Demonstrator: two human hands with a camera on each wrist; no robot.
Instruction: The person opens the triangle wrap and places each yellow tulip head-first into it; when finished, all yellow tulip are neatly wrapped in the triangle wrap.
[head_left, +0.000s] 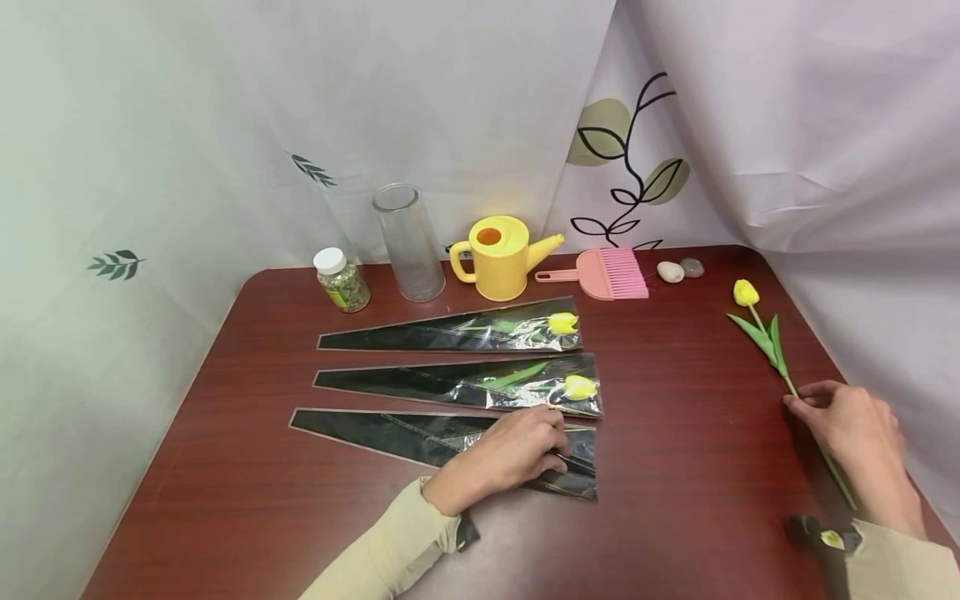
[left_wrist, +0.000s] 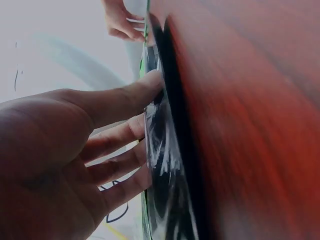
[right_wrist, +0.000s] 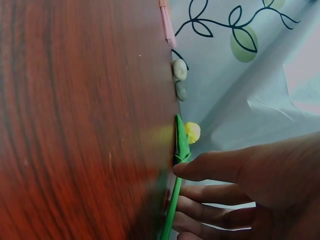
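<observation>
A flat, dark, clear-fronted flower sleeve (head_left: 360, 429) lies nearest on the table, its wide end to the right. My left hand (head_left: 521, 450) rests on that wide end, thumb and fingertips spread over the shiny film (left_wrist: 162, 155). Behind it lie two more sleeves, the middle sleeve (head_left: 390, 379) and the back sleeve (head_left: 390, 335), each with a yellow tulip inside. At the table's right side my right hand (head_left: 855, 425) pinches the green stem of a loose yellow tulip (head_left: 768, 337) below its leaves, thumb (right_wrist: 200, 167) against the stem. The bloom points to the back.
Along the back stand a lidded jar (head_left: 345, 283), a tall glass vase (head_left: 412, 250) and a yellow watering can (head_left: 501, 262). A pink dustpan with brush (head_left: 600, 273), a white stone (head_left: 670, 272) and a grey stone (head_left: 692, 267) lie to their right. A curtain (head_left: 480, 108) hangs behind the table.
</observation>
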